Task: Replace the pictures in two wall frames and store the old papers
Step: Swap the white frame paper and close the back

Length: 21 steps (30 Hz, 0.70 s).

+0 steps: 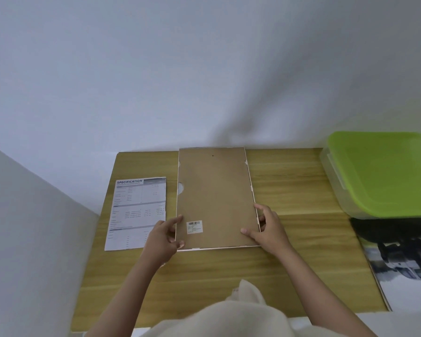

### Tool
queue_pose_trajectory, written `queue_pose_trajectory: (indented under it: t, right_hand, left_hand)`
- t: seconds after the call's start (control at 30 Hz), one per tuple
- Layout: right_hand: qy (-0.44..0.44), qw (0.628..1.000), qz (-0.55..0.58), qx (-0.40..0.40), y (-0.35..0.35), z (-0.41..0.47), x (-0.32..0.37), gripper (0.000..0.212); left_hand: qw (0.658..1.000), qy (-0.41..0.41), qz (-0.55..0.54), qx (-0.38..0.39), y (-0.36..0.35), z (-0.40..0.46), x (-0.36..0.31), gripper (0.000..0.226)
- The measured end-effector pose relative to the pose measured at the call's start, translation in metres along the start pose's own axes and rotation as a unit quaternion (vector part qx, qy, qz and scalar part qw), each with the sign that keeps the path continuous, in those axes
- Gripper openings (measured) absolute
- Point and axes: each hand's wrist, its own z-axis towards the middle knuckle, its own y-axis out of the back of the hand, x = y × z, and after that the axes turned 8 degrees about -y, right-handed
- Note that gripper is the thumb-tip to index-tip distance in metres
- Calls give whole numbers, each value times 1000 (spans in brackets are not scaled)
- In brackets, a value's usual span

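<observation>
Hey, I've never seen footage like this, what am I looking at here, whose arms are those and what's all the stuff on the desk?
There is no machine here. The single picture comes from a wide-angle camera worn on a person's head, looking forward and down, so the two bare arms reaching in from the bottom are the wearer's own.

On the light wooden table a picture frame lies face down, showing its brown cardboard backing with a small barcode sticker. The left hand grips the frame's near left edge and the right hand its near right edge.

Left of the frame lies a printed sheet headed SPECIFICATION. At the far right sits a clear plastic box with a green lid, and in front of it a dark-and-white printed picture.
</observation>
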Motion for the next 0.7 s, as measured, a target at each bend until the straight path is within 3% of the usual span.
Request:
queue_pose_trajectory:
  t: [0.17, 0.47, 0.6, 0.7]
  right_hand:
    - [5, 998, -50, 37, 3, 5, 5, 87]
    - [-21, 993, -91, 69, 9, 11, 12, 87]
    - [-30, 993, -101, 47, 10, 22, 22, 73]
    - [-29, 994, -105, 23, 11, 40, 36, 68]
  left_hand:
    - [999, 13, -12, 37, 6, 10, 4, 68]
    - [996, -21, 72, 52, 10, 11, -1, 61]
    - [993, -32, 111, 23, 14, 29, -13, 42]
    - [993, -34, 113, -14, 16, 53, -24, 48]
